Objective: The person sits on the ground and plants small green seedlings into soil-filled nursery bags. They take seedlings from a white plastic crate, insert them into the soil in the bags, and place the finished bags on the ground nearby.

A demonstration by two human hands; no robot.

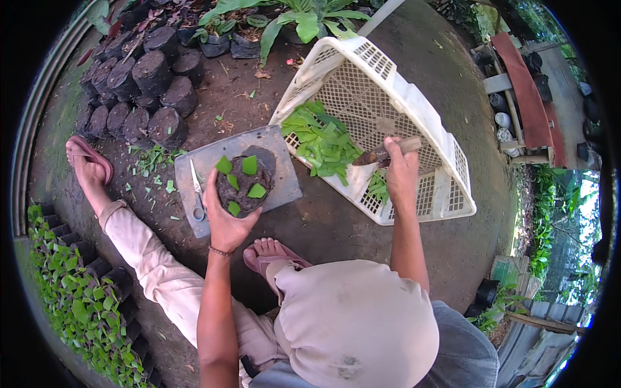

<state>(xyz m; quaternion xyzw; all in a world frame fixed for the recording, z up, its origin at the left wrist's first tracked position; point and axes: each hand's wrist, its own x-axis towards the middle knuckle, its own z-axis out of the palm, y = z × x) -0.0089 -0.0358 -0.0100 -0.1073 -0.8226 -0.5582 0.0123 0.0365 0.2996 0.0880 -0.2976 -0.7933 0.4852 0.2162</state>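
Observation:
My left hand [230, 225] grips the near side of a soil-filled black nursery bag [242, 186], which has several cut green leaf pieces stuck upright or slanted in its soil. The bag is over a grey board [286, 182] on the ground. Scissors [196, 191] lie on the board's left part, beside my left hand. My right hand [400, 165] holds the handle of a knife [376, 154], its dark blade pointing left over the opening of a white plastic crate [427, 109]. Cut green leaf pieces [320, 140] are heaped inside the crate, with a smaller bunch [377, 186] below my right hand.
Soil-filled black bags [150, 72] are stacked at the upper left. Rows of bags with leaf cuttings [82, 300] stand at the lower left. Potted plants [305, 24] line the top. Leaf scraps [150, 160] lie on the ground. A wooden rack [521, 92] is at the right.

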